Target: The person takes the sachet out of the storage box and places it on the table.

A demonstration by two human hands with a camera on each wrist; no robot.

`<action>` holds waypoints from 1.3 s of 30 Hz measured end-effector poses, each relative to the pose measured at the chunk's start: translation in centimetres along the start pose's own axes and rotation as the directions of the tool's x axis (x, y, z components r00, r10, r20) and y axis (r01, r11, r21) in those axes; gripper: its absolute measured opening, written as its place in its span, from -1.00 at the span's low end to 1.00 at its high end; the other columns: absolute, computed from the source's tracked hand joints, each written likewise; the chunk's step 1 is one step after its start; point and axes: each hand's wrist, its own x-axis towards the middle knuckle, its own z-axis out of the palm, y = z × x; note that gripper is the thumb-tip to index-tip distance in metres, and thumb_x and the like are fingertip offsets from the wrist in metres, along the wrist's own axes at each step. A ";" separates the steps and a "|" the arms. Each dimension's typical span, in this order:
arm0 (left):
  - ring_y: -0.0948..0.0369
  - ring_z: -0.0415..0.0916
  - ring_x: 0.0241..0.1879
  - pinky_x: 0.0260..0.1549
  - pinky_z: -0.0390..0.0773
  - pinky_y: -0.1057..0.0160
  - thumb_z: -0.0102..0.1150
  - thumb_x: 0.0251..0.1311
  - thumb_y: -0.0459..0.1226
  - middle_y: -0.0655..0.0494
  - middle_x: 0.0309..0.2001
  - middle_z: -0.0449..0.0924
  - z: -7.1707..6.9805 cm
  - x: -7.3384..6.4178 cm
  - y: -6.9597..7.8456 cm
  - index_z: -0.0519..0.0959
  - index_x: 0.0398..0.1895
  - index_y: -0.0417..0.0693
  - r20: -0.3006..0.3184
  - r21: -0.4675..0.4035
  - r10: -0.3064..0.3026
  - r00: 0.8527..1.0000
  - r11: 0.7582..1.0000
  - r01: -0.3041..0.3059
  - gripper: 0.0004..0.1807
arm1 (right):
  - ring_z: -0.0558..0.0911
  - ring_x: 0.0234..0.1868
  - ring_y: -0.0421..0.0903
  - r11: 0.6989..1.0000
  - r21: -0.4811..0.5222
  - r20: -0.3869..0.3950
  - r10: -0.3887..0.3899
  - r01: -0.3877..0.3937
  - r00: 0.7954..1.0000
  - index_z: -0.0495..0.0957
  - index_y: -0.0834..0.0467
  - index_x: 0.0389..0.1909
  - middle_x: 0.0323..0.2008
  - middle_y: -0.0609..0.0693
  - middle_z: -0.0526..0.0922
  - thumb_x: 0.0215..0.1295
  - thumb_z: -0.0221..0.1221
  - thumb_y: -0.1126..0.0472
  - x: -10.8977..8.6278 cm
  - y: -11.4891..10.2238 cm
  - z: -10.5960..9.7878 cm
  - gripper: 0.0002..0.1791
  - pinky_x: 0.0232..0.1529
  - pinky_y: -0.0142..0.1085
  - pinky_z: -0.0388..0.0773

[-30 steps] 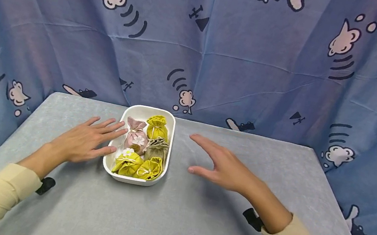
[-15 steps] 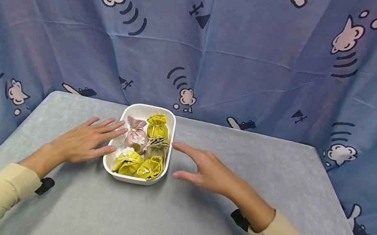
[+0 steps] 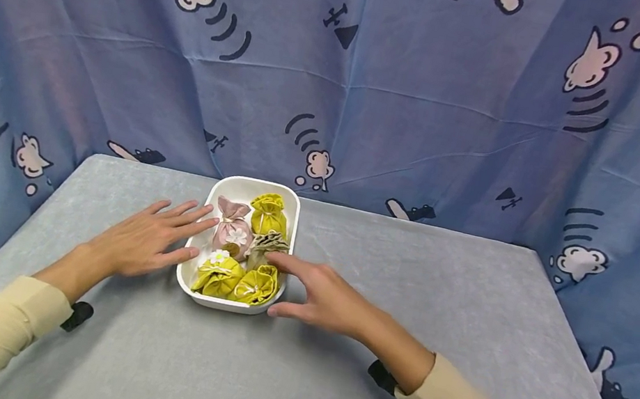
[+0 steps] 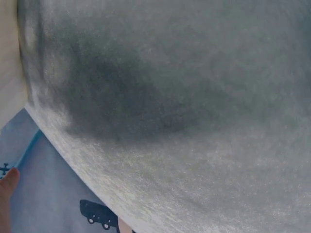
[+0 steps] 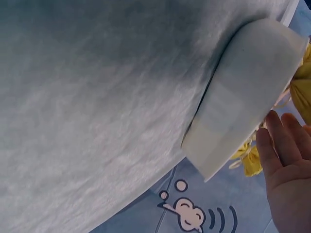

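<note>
**Hands at the dish of little bags**

The white dish [image 3: 201, 296] could be pushed along the gray table [image 3: 327, 384] or tipped if its rim is pressed too hard, and the small bags could roll out. The left hand [image 3: 144, 242] is laid flat on the table, fingers spread, its tips touching the dish's left rim. Nothing is held by it. The right hand [image 3: 325, 293] is stretched open over the right rim, fingers straight, near the beige bag [image 3: 268, 244] and a yellow bag [image 3: 256, 285]. Nothing is pinched yet.

Grey felt-covered table [image 3: 327, 384]; white tray [image 3: 226, 302] of pouches on it, left hand [image 3: 144, 242] resting flat.
</note>
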 end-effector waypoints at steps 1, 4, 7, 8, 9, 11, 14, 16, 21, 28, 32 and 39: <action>-0.05 0.02 0.51 0.35 0.04 -0.30 -0.11 0.48 0.12 0.08 0.56 0.07 0.0 0.0 0.0 0.10 0.59 0.18 0.002 -0.001 -0.001 1.000 1.000 0.001 -0.31 | 0.49 0.29 -0.16 1.000 0.001 0.001 0.002 -0.002 1.000 0.28 0.07 0.47 0.29 -0.02 0.53 0.17 0.43 -0.01 0.1 -0.1 0.2 -0.12 0.30 -0.13 0.39; -0.05 0.01 0.52 0.35 0.04 -0.29 -0.12 0.48 0.13 0.08 0.56 0.06 0.1 0.0 0.0 0.10 0.59 0.20 0.003 -0.006 -0.003 1.000 1.000 0.003 -0.31 | 0.51 0.26 -0.13 1.000 -0.006 -0.003 0.005 -0.005 1.000 0.28 0.07 0.47 0.30 0.00 0.52 0.16 0.44 0.01 0.3 -0.3 0.5 -0.12 0.25 -0.11 0.44; -0.04 0.00 0.52 0.35 0.04 -0.29 -0.12 0.47 0.14 0.09 0.56 0.05 0.2 0.0 -0.1 0.09 0.59 0.22 0.006 -0.007 -0.006 1.000 1.000 0.006 -0.31 | 0.56 0.18 -0.12 1.000 -0.023 -0.020 -0.005 0.005 1.000 0.30 0.08 0.46 0.30 0.02 0.52 0.16 0.44 0.01 0.5 -0.4 0.7 -0.14 0.19 -0.10 0.49; -0.04 0.00 0.52 0.36 0.04 -0.28 -0.12 0.47 0.14 0.09 0.56 0.05 0.2 0.0 -0.1 0.09 0.59 0.23 0.008 -0.008 -0.007 1.000 1.000 0.007 -0.31 | 0.57 0.13 -0.12 1.000 -0.028 -0.026 -0.008 0.007 1.000 0.31 0.08 0.45 0.29 0.03 0.53 0.16 0.44 0.01 0.5 -0.4 0.8 -0.15 0.17 -0.10 0.50; -0.04 0.00 0.52 0.36 0.04 -0.28 -0.12 0.47 0.14 0.09 0.56 0.05 0.2 0.0 -0.1 0.09 0.59 0.22 0.008 -0.009 -0.006 1.000 1.000 0.006 -0.31 | 0.58 0.12 -0.12 0.999 -0.033 -0.031 -0.008 0.007 0.999 0.32 0.09 0.45 0.28 0.03 0.53 0.16 0.44 0.01 0.6 -0.4 0.9 -0.15 0.17 -0.10 0.51; -0.04 0.00 0.52 0.36 0.04 -0.28 -0.12 0.47 0.14 0.09 0.56 0.05 0.3 0.0 -0.2 0.09 0.59 0.22 0.008 -0.014 -0.004 1.000 1.000 0.004 -0.31 | 0.59 0.09 -0.13 0.999 -0.037 -0.041 -0.015 0.013 0.999 0.34 0.10 0.43 0.26 0.03 0.55 0.16 0.44 0.02 0.8 -0.5 1.0 -0.17 0.15 -0.12 0.52; -0.05 0.00 0.52 0.36 0.04 -0.27 -0.12 0.48 0.13 0.08 0.56 0.05 0.2 0.0 -0.2 0.09 0.59 0.22 0.005 -0.022 0.001 1.000 1.000 -0.001 -0.32 | 0.62 0.02 -0.16 0.998 -0.051 -0.051 -0.033 0.030 0.998 0.37 0.12 0.41 0.22 0.02 0.59 0.15 0.45 0.04 1.1 -0.6 1.3 -0.19 0.06 -0.17 0.56; -0.05 0.01 0.52 0.36 0.05 -0.27 -0.11 0.48 0.12 0.08 0.56 0.05 0.3 0.0 -0.2 0.10 0.59 0.22 0.001 -0.026 0.005 1.000 1.000 -0.005 -0.32 | 0.64 -0.15 -0.16 0.997 -0.057 -0.058 -0.054 0.051 0.997 0.39 0.14 0.39 0.17 0.01 0.63 0.15 0.45 0.06 1.2 -0.7 1.4 -0.21 -0.06 -0.23 0.57; -0.06 0.01 0.52 0.35 0.07 -0.28 -0.10 0.48 0.12 0.06 0.56 0.06 0.3 0.0 -0.2 0.12 0.58 0.20 -0.005 -0.034 0.007 1.000 0.999 -0.007 -0.32 | 0.50 -0.43 -0.15 0.995 -0.055 -0.057 -0.084 0.081 0.995 0.44 0.13 0.34 0.12 -0.02 0.66 0.15 0.45 0.11 1.6 -0.9 1.8 -0.27 -0.26 -0.34 0.46; -0.06 0.00 0.52 0.35 0.07 -0.27 -0.09 0.47 0.11 0.06 0.56 0.06 0.2 0.0 -0.2 0.12 0.58 0.19 -0.012 -0.039 0.008 1.000 0.999 -0.008 -0.32 | 0.51 -0.45 -0.14 0.992 -0.075 -0.051 -0.101 0.097 0.994 0.48 0.14 0.29 0.10 -0.01 0.67 0.17 0.43 0.23 1.8 -1.1 2.0 -0.36 -0.28 -0.34 0.47; -0.06 0.00 0.52 0.35 0.08 -0.27 -0.10 0.48 0.11 0.05 0.55 0.06 0.2 0.0 -0.2 0.12 0.58 0.19 -0.010 -0.036 0.007 1.000 0.999 -0.007 -0.32 | 0.56 -0.38 -0.17 0.989 -0.080 -0.059 -0.129 0.124 0.990 0.51 0.17 0.26 0.08 0.02 0.68 0.19 0.40 0.30 1.8 -1.1 2.1 -0.42 -0.23 -0.33 0.52; -0.06 -0.01 0.52 0.36 0.05 -0.28 -0.10 0.48 0.11 0.07 0.56 0.05 0.3 -0.1 -0.2 0.11 0.58 0.20 -0.004 -0.051 -0.001 1.000 0.999 0.001 -0.32 | 0.59 -0.26 -0.28 0.986 -0.093 -0.066 -0.148 0.142 0.987 0.55 0.16 0.23 0.09 -0.01 0.68 0.21 0.36 0.36 1.9 -1.2 2.0 -0.47 -0.14 -0.28 0.59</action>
